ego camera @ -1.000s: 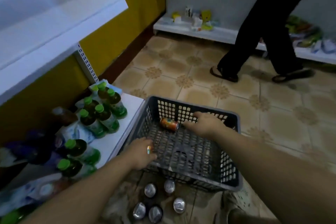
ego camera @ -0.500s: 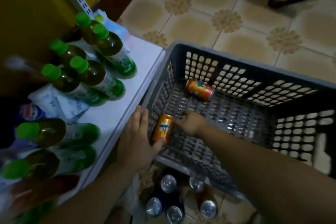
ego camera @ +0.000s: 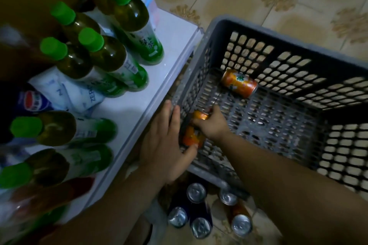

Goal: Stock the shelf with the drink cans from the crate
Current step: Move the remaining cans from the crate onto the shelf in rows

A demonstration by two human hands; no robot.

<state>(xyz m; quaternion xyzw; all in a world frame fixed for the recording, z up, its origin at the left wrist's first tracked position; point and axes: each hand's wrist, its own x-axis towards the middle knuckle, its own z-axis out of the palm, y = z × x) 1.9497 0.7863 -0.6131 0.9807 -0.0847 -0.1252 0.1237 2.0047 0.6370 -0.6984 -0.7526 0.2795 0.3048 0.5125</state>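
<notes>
Orange aluminium drink can [ego camera: 191, 138] is lying against the left wall of the grey perforated plastic crate [ego camera: 278, 39]. Green-capped bottles [ego camera: 108, 56] are crowding the white shelf [ego camera: 171, 49], likely toppling if clipped. Your left hand [ego camera: 165, 145] is resting straight-fingered, thumb touching the can; your right hand [ego camera: 213, 125] is gripping its end shallowly, risking a slip.

Right part of crate [ego camera: 258, 32]: cut off by the frame edge. Orange can [ego camera: 192, 139] in the crate's near-left corner: largely covered by right hand [ego camera: 213, 125] and by the thumb of left hand [ego camera: 163, 145]; label unreadable. Stretch of the crate's near wall: hidden behind the right forearm. Standing cans [ego camera: 196, 193] just outside the crate's near wall: bodies lost in shadow, only lids clear. Bottles [ego camera: 59, 129] left of the crate's near corner: blurred. Red item [ego camera: 49, 195] left of the crate, nearer still: too smeared to identify.
</notes>
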